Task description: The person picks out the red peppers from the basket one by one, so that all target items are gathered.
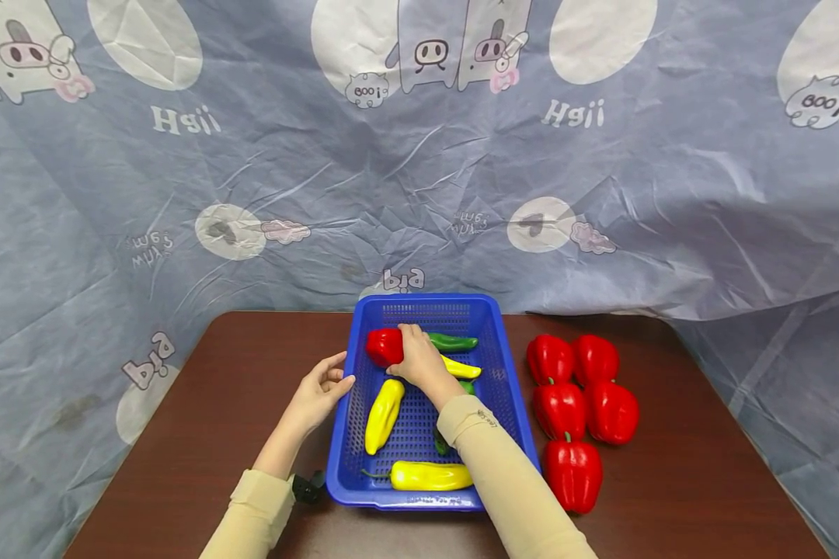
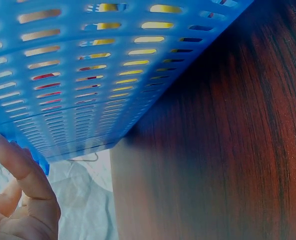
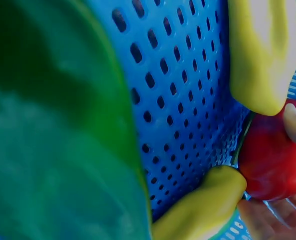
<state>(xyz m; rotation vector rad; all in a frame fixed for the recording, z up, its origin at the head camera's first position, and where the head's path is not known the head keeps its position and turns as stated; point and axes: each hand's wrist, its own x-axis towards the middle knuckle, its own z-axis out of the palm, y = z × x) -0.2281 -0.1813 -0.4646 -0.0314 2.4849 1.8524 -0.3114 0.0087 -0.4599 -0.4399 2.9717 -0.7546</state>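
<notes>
A blue perforated plastic basket [image 1: 512,404] stands on the table. My left hand [image 1: 318,394] holds its left rim, with the thumb at the edge; in the left wrist view the curved fingers [image 2: 25,172] touch the rim. Inside, my right hand [image 1: 419,359] grips a red bell pepper [image 1: 383,347] near the far left corner. The right wrist view shows the red pepper [image 3: 270,155] between thumb and fingers, beside yellow peppers. A yellow pepper [image 1: 384,417] lies nearer me, another yellow pepper [image 1: 429,476] lies along the front wall. Beyond the hand lies a green pepper [image 1: 453,342]; my right arm partly covers others.
Several red bell peppers [image 1: 560,410] sit grouped on the brown table [image 1: 699,466], right of the basket. A small black object [image 1: 308,487] is by my left sleeve. A grey-blue printed cloth [image 1: 419,171] hangs behind the table.
</notes>
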